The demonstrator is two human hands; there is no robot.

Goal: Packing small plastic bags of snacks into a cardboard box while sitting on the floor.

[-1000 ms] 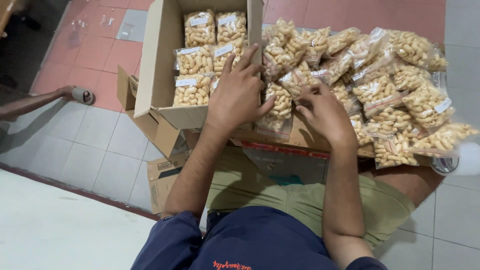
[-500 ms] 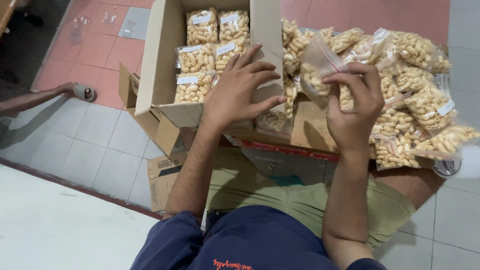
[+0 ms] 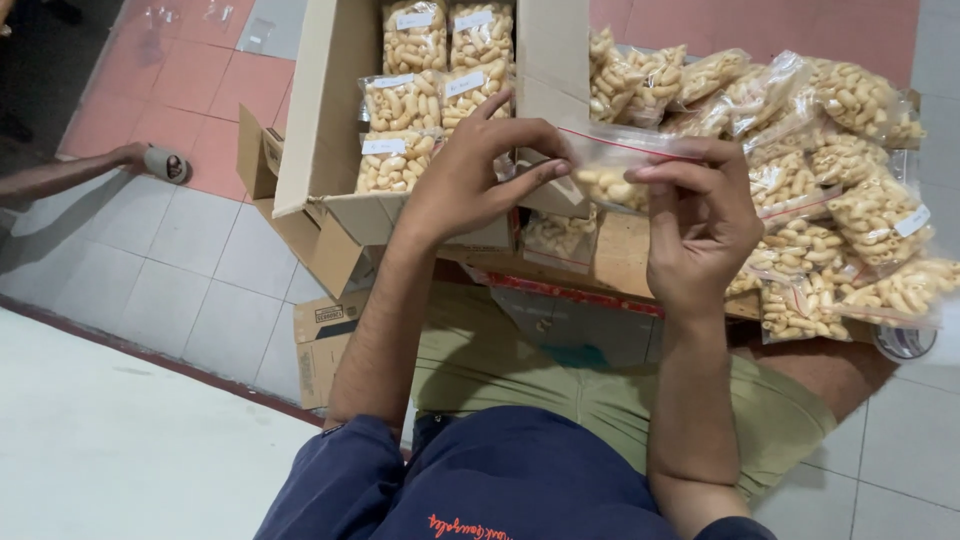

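- Both hands hold one clear snack bag (image 3: 612, 170) up in front of the chest, between the open cardboard box (image 3: 330, 120) and the heap of filled bags (image 3: 850, 190).
- The left hand (image 3: 470, 175) is clamped on the bag's left top corner, thumb and forefinger pinched together just under the red seal strip.
- The right hand (image 3: 700, 215) is clamped on the right end of the same strip, fingers (image 3: 665, 165) curled over the top edge.
- The bag hangs clear of everything, its pale puffed pieces gathered at the bottom.
- The step in hand looks like checking or pressing the bag's seal before packing; whether the strip is fully shut cannot be told.
- The box already holds upright rows of labelled bags (image 3: 425, 95), so this one would likely go into the nearest gap, label end up.
- That move calls for one hand to let go, and a gentle hold so the brittle pieces are not crushed.
- A separate person's arm (image 3: 70, 172) lies on the floor tiles at far left, apart from this work.
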